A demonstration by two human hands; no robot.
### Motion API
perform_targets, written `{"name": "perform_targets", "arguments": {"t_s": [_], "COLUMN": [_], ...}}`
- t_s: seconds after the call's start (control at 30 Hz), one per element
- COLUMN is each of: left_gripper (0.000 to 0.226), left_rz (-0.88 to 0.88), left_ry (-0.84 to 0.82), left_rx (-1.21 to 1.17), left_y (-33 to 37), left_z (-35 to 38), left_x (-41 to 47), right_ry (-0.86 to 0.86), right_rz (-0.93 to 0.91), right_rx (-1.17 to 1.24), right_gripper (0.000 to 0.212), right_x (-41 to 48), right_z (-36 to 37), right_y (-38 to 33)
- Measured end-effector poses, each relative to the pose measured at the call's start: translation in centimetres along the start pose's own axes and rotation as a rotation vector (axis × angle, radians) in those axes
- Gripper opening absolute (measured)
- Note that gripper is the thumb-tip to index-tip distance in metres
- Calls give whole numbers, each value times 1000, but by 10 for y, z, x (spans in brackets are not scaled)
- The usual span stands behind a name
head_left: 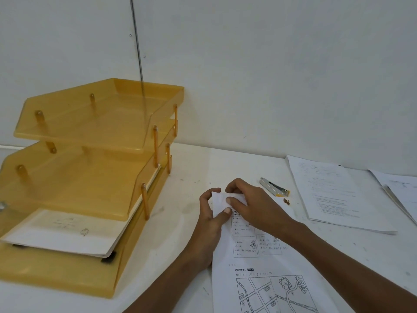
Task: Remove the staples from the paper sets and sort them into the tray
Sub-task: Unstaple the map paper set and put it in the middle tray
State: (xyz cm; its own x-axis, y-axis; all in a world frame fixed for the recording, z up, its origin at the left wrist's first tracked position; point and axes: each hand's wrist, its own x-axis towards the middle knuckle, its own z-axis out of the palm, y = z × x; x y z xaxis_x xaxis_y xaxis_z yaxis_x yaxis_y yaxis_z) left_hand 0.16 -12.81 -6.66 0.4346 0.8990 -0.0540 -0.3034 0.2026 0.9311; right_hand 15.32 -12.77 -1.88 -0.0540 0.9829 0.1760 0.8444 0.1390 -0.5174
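Observation:
A printed paper set (266, 276) with a map drawing lies on the white table in front of me. Its top left corner (220, 201) is folded up. My left hand (211, 219) pinches that corner from the left, thumb on top. My right hand (250, 205) pinches the same corner from the right with curled fingers. No staple is visible under the fingers. A silver staple remover (274, 187) with a yellow tip lies just beyond my right hand. The amber three-tier tray (94, 274) stands at the left; its bottom tier holds a stack of white sheets (67, 236).
Another paper set (334, 195) lies at the right, with more papers (404, 190) at the far right edge. A few small brown bits (287, 201) sit near the remover. The wall stands close behind the table.

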Motion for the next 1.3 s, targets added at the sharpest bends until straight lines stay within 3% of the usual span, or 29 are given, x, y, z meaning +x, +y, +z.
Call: {"name": "perform_targets", "arguments": {"t_s": [0.23, 0.53, 0.63, 0.8, 0.97, 1.17, 1.3], "left_gripper": [43, 20, 20, 35, 29, 31, 30], "left_rz": [14, 4, 17, -63, -101, -85, -57], "left_ry": [-4, 38, 50, 49, -25, 7, 9], "left_rx": [-28, -28, 10, -22, 15, 60, 61], "left_y": [1, 4, 3, 1, -3, -11, -9], "left_z": [1, 0, 0, -3, -7, -5, -2], "left_x": [-1, -1, -1, -1, -2, 4, 3], "right_ry": [-26, -5, 15, 39, 53, 38, 11], "right_rz": [15, 20, 8, -17, -30, -164, -211], "right_rx": [88, 204, 219, 228, 220, 93, 44], "right_gripper": [10, 5, 12, 4, 2, 34, 31], "right_x": [1, 4, 3, 2, -1, 0, 6], "right_z": [-1, 1, 4, 5, 3, 0, 8], "right_y": [3, 7, 8, 12, 21, 13, 5]}}
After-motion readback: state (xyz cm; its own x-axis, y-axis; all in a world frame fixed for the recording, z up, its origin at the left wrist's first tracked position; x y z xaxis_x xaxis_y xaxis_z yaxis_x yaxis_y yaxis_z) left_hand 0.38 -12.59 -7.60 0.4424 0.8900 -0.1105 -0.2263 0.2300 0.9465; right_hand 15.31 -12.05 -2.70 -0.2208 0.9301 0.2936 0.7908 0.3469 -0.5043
